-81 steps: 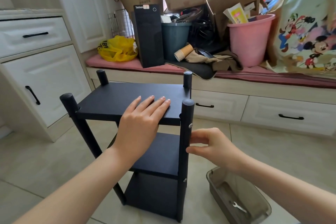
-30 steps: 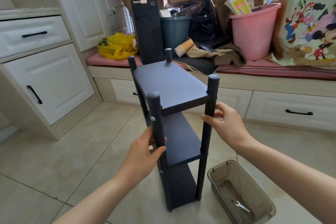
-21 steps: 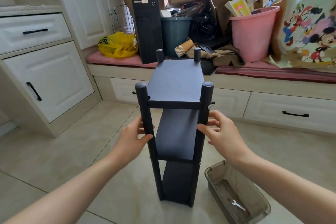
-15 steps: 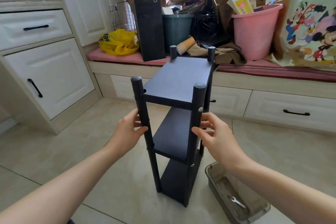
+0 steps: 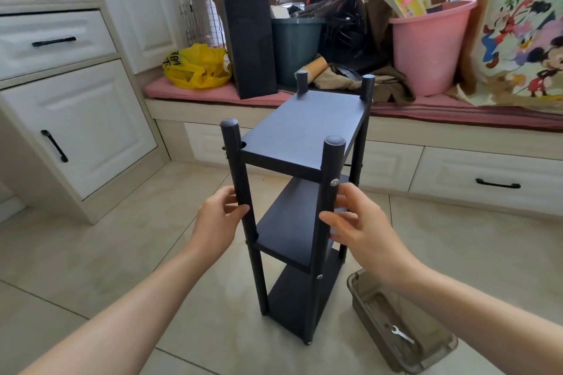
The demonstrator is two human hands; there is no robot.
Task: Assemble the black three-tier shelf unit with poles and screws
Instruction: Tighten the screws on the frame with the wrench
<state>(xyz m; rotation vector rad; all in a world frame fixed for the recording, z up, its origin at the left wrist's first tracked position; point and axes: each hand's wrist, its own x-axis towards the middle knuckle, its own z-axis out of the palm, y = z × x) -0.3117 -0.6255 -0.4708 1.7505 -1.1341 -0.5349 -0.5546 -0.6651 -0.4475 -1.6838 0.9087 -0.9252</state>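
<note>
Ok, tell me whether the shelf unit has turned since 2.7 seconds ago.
Yes. The shelf unit has rotated: its long side faced the window bench, now its narrow end faces the person.

Home room w/ white cabinets (image 5: pixel 76 128), cushioned window bench (image 5: pixel 457 113) (cluttered w/ boxes).

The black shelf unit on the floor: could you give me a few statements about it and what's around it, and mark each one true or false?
1. The shelf unit stands upright on the tiled floor. True.
2. The left hand lies flat on the top shelf. False: it grips the near left pole.
3. The right hand is at the near right pole. True.
4. A small wrench lies on the middle shelf. False: it lies in the clear plastic bin on the floor.
5. The pink bucket sits on the bench behind the unit. True.
</note>
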